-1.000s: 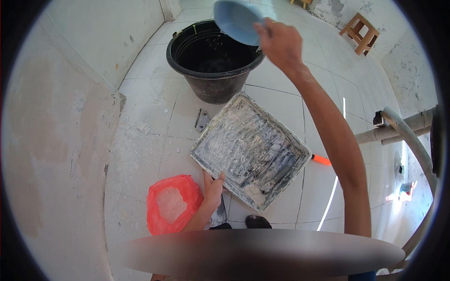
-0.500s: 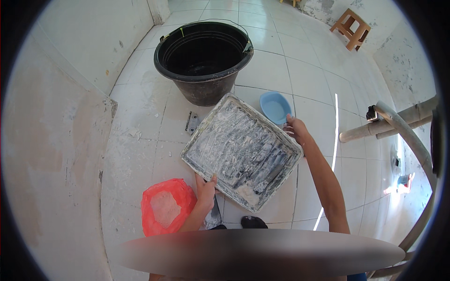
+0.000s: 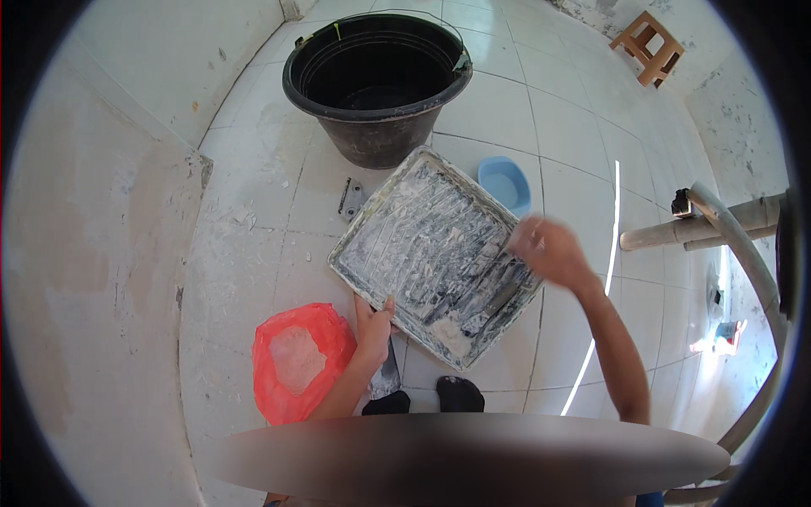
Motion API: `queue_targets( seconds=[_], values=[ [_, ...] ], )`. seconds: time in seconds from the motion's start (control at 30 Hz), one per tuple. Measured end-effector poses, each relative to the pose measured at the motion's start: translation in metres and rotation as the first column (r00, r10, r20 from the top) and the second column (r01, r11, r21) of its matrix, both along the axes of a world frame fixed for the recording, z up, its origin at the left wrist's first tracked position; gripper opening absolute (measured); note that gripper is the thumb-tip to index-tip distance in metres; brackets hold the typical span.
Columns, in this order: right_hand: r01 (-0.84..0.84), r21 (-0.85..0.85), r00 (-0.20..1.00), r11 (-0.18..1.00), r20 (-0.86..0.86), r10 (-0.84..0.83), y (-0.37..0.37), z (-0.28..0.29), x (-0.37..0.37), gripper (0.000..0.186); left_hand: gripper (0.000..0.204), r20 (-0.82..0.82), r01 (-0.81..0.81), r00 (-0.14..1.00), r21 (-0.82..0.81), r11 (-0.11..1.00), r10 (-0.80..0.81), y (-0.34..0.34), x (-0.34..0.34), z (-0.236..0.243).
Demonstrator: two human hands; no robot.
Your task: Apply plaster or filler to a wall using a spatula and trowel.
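Note:
My left hand [image 3: 372, 329] grips the near-left edge of a plaster-smeared rectangular tray [image 3: 414, 237], tilted diagonally in front of me. My right hand [image 3: 545, 252], smeared by motion, is over the tray's right corner, its fingers unclear. Just beyond that corner a small light blue plastic tub [image 3: 505, 177] sits on the floor. A large black bucket [image 3: 372, 135] stands behind the tray. Beside my left hand are an open pink plastic bag [image 3: 270, 367] of pale powder and a flat metal blade [image 3: 386, 378], partly hidden.
A small metal tool [image 3: 351, 198] lies left of the tray on the tiled floor [image 3: 236, 253]. A brown plastic stool [image 3: 650, 46] stands back right. Poles [image 3: 667, 232] reach in from the right. Patchy walls [image 3: 101, 253] flank the space; my dark-covered feet [image 3: 460, 395] show below.
The blue tub, held over the bucket in my right hand a second ago, now rests on the floor, released. My right hand has come back over the tray. My left hand stays on the tray's edge.

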State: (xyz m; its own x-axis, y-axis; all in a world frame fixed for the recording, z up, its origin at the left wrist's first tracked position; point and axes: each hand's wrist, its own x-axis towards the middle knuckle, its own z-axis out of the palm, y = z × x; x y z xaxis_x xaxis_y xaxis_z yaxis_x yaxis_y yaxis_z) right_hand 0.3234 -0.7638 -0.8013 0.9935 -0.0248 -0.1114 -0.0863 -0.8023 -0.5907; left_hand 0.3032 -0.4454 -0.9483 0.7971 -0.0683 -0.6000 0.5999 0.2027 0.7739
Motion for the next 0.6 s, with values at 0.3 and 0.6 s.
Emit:
queue_targets(
  seconds=[0.3, 0.6],
  values=[
    [-0.620, -0.521, 0.774, 0.587, -0.285, 0.566, 0.018, -0.072, -0.040, 0.018, 0.071, 0.043, -0.001, 0.999, -0.031, 1.000, 0.002, -0.005, -0.001, -0.003],
    [-0.690, -0.479, 0.705, 0.543, -0.272, 0.655, 0.022, -0.071, -0.035, 0.016, 0.072, 0.027, -0.017, 0.999, -0.028, 0.999, 0.017, -0.003, -0.003, -0.006]
  ],
)
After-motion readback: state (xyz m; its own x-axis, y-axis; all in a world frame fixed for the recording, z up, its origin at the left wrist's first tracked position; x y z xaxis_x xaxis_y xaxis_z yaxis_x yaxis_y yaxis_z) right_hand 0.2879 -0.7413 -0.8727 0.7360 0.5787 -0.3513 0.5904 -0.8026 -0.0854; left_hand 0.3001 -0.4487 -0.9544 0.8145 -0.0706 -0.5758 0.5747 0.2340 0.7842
